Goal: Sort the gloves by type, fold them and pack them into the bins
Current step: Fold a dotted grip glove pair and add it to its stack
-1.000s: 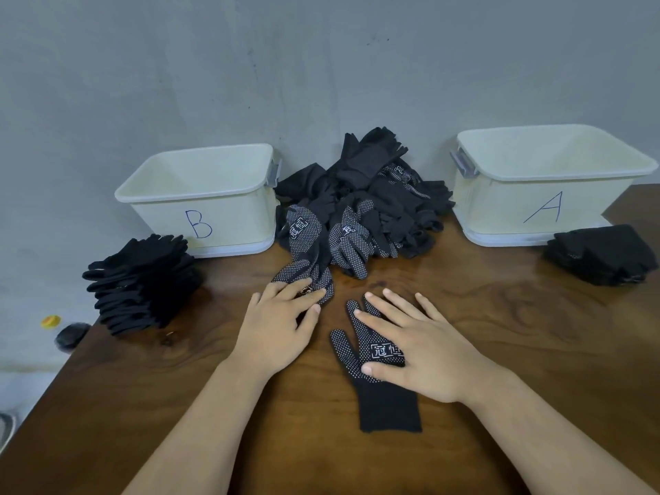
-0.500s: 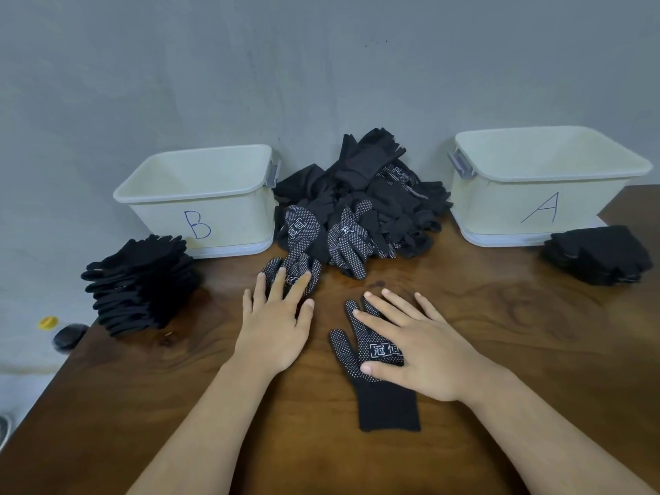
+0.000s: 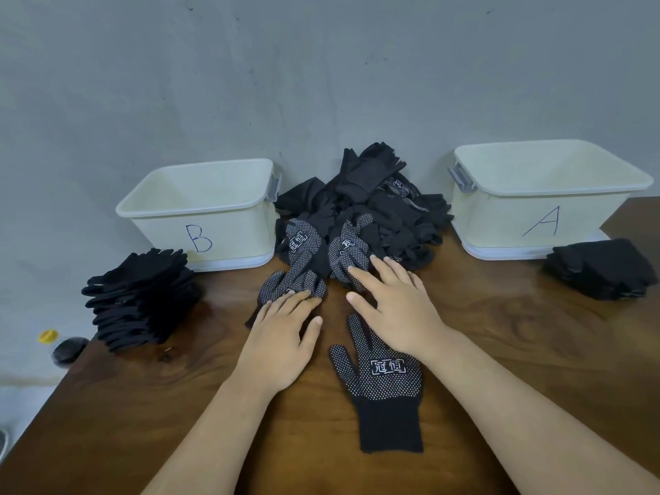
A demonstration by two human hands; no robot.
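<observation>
A dark brown wooden counter [image 3: 518, 351] fills the lower part of the frame. At centre left stands a cream bin marked B [image 3: 214, 241], and at the right a cream bin marked A [image 3: 500, 223]. A loose heap of black gloves [image 3: 375, 212] lies between them. A stack of plain black gloves [image 3: 143, 298] lies left of bin B, and a folded stack [image 3: 603, 269] lies at the far right. One dotted glove [image 3: 385, 384] lies flat at lower centre, cuff toward the bottom. Another dotted glove [image 3: 285, 284] lies just below the heap.

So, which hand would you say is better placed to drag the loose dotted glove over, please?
Left hand: it rests flat on that dotted glove; the right hand reaches toward the pile.
</observation>
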